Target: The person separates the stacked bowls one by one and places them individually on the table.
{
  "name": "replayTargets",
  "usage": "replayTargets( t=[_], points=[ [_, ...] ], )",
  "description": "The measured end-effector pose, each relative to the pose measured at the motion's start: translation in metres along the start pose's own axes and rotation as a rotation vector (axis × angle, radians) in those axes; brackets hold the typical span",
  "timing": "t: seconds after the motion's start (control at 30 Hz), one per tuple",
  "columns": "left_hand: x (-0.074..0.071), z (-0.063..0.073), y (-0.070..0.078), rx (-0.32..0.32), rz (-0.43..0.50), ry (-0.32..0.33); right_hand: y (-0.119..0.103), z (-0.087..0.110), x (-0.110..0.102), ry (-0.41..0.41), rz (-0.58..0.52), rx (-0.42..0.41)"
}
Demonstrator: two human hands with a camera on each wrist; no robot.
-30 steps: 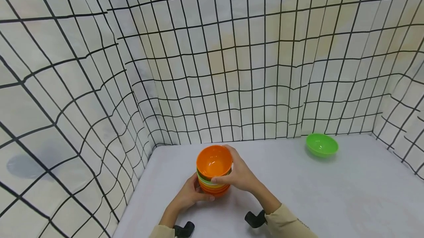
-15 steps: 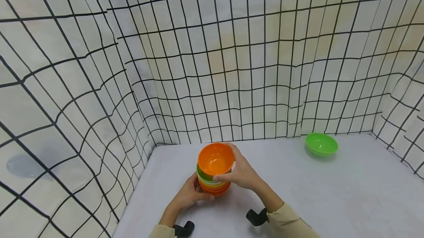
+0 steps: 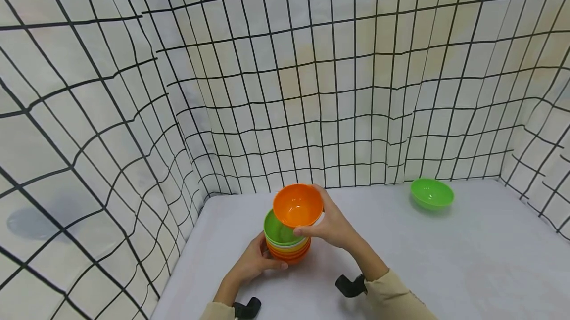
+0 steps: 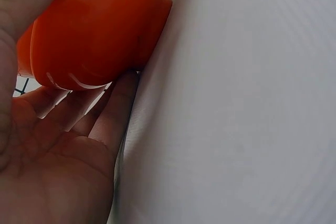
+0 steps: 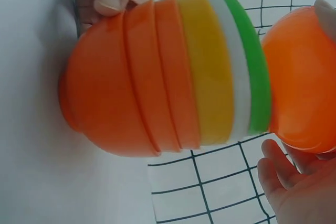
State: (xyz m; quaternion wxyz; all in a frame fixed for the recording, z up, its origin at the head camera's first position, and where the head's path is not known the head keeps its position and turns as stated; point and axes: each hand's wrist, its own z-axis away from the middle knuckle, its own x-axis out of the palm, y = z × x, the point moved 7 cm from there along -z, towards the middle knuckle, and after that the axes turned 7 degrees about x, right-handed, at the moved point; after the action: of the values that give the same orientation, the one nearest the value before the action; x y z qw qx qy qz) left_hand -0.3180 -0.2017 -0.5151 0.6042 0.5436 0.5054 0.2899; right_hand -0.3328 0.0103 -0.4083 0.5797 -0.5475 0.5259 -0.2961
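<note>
A stack of nested bowls [image 3: 290, 255] stands on the white table, with a green bowl [image 3: 277, 230] uppermost. Below the green one, the right wrist view shows a white, a yellow and several orange bowls [image 5: 105, 87]. My left hand [image 3: 253, 262] curls around the lower left of the stack, thumb in front and fingers behind, low against the tabletop. With my right hand [image 3: 331, 225] I hold a separate orange bowl [image 3: 297, 206] between thumb and fingers. It is tilted, its inside facing me, just above and right of the green bowl's mouth.
A second green bowl [image 3: 432, 195] sits by itself at the back right of the white table [image 3: 401, 260]. White walls with a black grid [image 3: 347, 112] rise behind the table and along both sides. Black wrist mounts [image 3: 351, 286] stick out from both forearms.
My right hand has lifted the orange bowl off the stack, up and to the right, exposing the inside of the green bowl. My left hand has stayed in place on the stack.
</note>
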Motion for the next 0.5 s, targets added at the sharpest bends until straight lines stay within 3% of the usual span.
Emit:
replayTargets(
  t=[0.5],
  points=[
    [-0.001, 0.0, 0.002, -0.001, -0.012, 0.023, 0.005, -0.005, -0.047, 0.112, 0.003, 0.023]
  ],
)
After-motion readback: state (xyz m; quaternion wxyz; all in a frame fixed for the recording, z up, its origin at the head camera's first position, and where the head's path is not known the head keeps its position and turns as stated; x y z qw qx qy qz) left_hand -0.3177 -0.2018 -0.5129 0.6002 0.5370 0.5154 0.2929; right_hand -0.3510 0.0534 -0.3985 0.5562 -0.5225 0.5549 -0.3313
